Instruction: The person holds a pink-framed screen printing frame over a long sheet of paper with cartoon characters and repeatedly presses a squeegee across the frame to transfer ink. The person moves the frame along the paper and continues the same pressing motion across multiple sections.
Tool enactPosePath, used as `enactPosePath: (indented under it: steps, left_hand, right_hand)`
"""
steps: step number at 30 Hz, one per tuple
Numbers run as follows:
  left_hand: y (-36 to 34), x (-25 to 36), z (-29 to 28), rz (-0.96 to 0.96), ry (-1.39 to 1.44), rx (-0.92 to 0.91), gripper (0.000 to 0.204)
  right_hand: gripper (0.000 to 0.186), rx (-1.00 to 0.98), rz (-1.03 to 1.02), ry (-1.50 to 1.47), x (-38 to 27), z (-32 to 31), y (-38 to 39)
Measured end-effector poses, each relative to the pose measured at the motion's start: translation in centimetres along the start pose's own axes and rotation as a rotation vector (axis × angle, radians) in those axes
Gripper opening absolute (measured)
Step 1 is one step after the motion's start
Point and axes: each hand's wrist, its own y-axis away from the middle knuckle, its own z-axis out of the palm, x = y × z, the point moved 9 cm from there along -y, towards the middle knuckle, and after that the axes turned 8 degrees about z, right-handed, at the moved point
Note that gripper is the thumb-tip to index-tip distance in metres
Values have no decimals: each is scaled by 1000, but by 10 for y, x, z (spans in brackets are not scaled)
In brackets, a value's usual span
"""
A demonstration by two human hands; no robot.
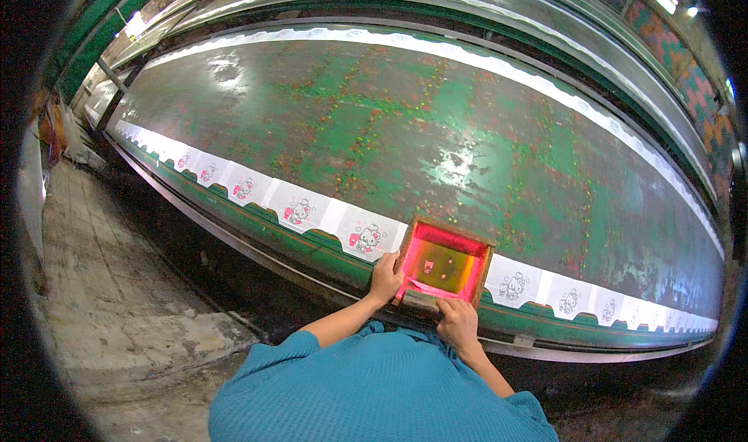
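A wooden-edged screen printing frame (488,264) lies over the row of white fabric pieces at the table's near edge. Bright pink ink coats its inner walls and borders, around a yellowish mesh (440,267) with small pink shapes. My left hand (385,279) grips the frame's left side near its front corner. At the near end of the frame, my right hand (458,322) is closed on a flat squeegee (422,301). Left of the frame, a white piece (366,235) bears a cartoon figure with pink parts. To its right, a piece (513,281) shows dark outlines without pink.
The long green printing table (452,99) is speckled with dried colour. White pieces (312,35) also line its far edge. More long tables (436,0) stand beyond. A metal rail (304,278) runs along the near side, with concrete floor (117,286) at left.
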Motion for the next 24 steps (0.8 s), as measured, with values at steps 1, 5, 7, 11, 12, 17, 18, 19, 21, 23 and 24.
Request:
enactPosePath:
  steps: [1,5,7,11,12,17,18,19,21,23,24]
  left_hand:
    - [0,-2,1,-23,2,-19,42]
    - [0,-2,-2,8,30,33,34]
    - [1,-6,1,-28,39,12,29]
    - [-1,-5,0,0,21,30,25]
    - [0,-5,-1,-8,13,25,25]
    - [-2,-2,-1,-20,13,-1,29]
    - [-2,-3,0,-36,14,-15,29]
    - [-1,-5,0,-52,15,-28,29]
    - [0,-6,1,-60,13,-30,30]
    - [-1,-6,0,-35,26,-7,30]
    - [-2,-6,1,-20,13,-7,29]
  right_hand:
    - [31,37,-34,-27,-3,-3,3]
    - [35,143,-99,20,0,-1,-2]
    - [37,164,-82,64,11,2,-22]
    - [35,269,-88,94,39,-9,-82]
    - [31,187,-62,19,51,-9,-99]
    - [30,218,-35,26,64,-21,-124]
    - [29,181,-15,32,62,-17,-119]
    - [29,135,28,42,63,-11,-113]
    - [30,128,10,50,49,-4,-83]
    - [31,149,-4,50,30,-1,-44]
    - [31,167,-11,54,20,-1,-27]
